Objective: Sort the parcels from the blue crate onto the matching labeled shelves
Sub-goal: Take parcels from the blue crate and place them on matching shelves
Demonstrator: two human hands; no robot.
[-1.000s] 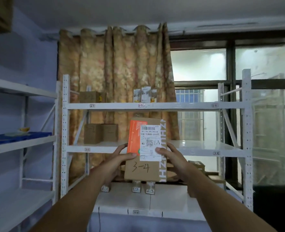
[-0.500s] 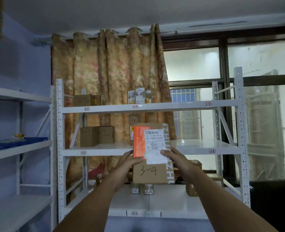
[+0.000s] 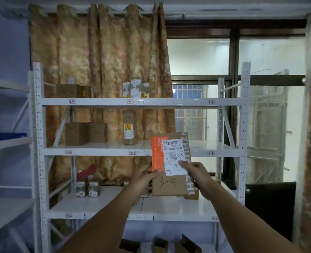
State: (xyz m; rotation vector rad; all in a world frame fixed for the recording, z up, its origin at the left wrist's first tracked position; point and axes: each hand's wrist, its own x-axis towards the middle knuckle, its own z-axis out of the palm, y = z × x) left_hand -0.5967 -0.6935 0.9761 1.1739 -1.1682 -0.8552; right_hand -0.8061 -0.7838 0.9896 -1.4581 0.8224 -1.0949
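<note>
Cardboard-brown and flat, the parcel [image 3: 169,181] is held upright in the air in front of a white metal rack [image 3: 38,143]. It has an orange panel on its upper left, a white shipping label [image 3: 174,157] beside that, and "3-4" handwritten below. Its upper part overlaps the front beam of the middle shelf [image 3: 96,151], between the tags reading 3-3 [image 3: 132,152] and 3-4 [image 3: 210,153]; its lower part hangs in front of the bay beneath.

Both hands grip it. The left hand [image 3: 142,179] clasps the left edge, thumb pressed on the front at the foot of the orange panel and fingers curled behind. The right hand [image 3: 196,172] clasps the right edge, thumb on the shipping label and fingers wrapped out of sight behind the card.

On the middle shelf, to the left, two brown boxes [image 3: 85,133] stand side by side, with a tall narrow carton [image 3: 129,127] near the 3-3 tag. The top shelf [image 3: 169,102] carries a brown box [image 3: 72,90] and some small pale packs [image 3: 135,88]. The lower shelf [image 3: 169,207] has two small boxes [image 3: 88,188] at its left (their print is too blurred to read). A patterned golden curtain [image 3: 96,61] hangs behind the rack's left half and a window [image 3: 196,57] shows behind its right. Another white rack [image 3: 7,143] at the far left carries something blue.
</note>
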